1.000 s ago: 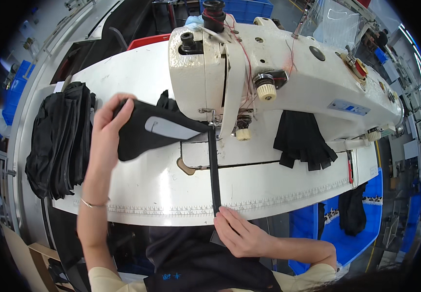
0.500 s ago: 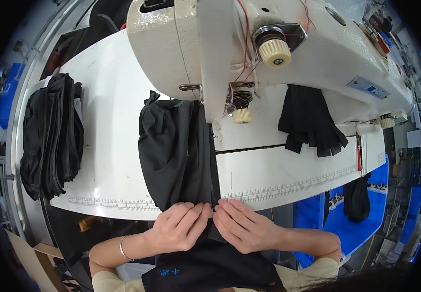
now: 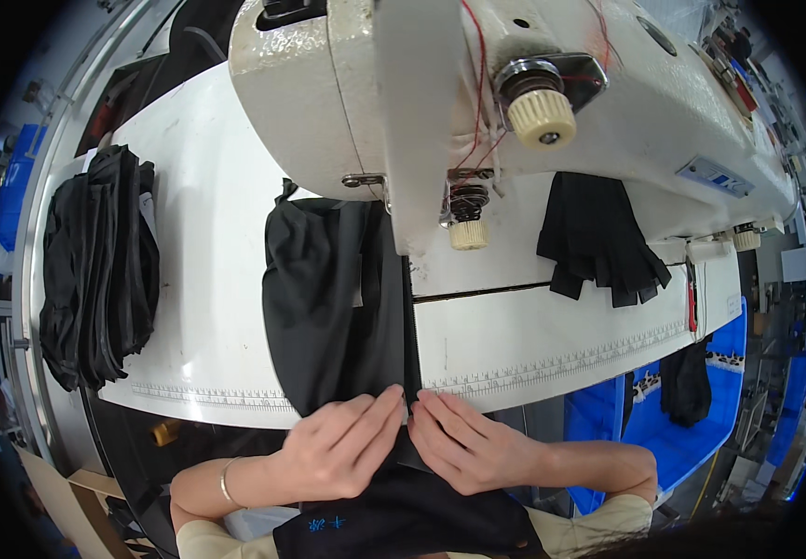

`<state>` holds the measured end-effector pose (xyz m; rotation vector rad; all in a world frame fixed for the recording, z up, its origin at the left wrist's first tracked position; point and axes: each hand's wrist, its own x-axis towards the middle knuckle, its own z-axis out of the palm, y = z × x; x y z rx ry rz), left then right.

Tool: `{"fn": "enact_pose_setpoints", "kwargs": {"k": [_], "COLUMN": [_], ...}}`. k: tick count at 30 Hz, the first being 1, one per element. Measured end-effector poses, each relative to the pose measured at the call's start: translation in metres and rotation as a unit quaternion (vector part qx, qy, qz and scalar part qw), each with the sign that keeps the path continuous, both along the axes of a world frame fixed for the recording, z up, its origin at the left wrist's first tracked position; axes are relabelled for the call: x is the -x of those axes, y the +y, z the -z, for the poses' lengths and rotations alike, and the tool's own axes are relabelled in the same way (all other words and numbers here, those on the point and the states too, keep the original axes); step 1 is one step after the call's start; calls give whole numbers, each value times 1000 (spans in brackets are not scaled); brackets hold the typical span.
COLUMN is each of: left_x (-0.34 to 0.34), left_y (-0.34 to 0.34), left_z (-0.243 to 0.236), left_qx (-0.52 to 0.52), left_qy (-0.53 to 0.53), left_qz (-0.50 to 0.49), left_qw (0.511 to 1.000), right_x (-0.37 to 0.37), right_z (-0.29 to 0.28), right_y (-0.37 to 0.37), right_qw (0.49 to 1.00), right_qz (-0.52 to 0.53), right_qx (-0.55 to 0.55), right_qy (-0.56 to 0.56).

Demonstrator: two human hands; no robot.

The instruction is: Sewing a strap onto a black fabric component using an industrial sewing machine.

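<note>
Black fabric makes up the cloth, which lies on the table left of the needle area, its upper end by the machine and its lower end at the table's near edge. It looks light, soft and limp, likely to fold or slide rather than break; the narrow strip along its right side seems a bit firmer, though apt to twist. Both are best taken by the edge, in a flat pinch near the lower corner, with light tension so that the weave does not stretch.

Left hand has its fingers drawn together on the cloth's lower right corner; right hand pinches the strip's lower end just beside it. How many layers sit between the fingertips is hidden, so I cannot tell.

White and smooth, the table should give little grip; a printed ruler runs near its front edge. At the left lies a dark stack, at the right a fanned bundle. Below the table's right end stands a blue bin with dark cloth inside, within a cluttered workshop.
</note>
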<state>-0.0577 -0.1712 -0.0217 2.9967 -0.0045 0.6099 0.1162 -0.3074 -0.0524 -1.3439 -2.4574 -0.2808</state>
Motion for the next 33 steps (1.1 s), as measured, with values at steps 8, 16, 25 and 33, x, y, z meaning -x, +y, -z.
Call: {"fn": "enact_pose_setpoints", "kwargs": {"k": [8, 16, 25, 33], "left_x": [-4, -4, -5, -38], "left_y": [-7, -7, -1, 47], "left_z": [18, 20, 25, 18], "left_qx": [-5, 4, 50, 97], "left_qy": [8, 9, 8, 13], "left_qz": [1, 1, 11, 48], "left_qw": [1000, 1000, 999, 994], "right_x": [-1, -1, -2, -26], "right_z": [1, 1, -5, -7], "right_y": [0, 0, 6, 43], "right_qw": [1000, 1000, 1000, 995], "right_qz": [-5, -8, -5, -9], "right_qx": [-3, 0, 26, 70], "right_qy": [-14, -21, -9, -75]}}
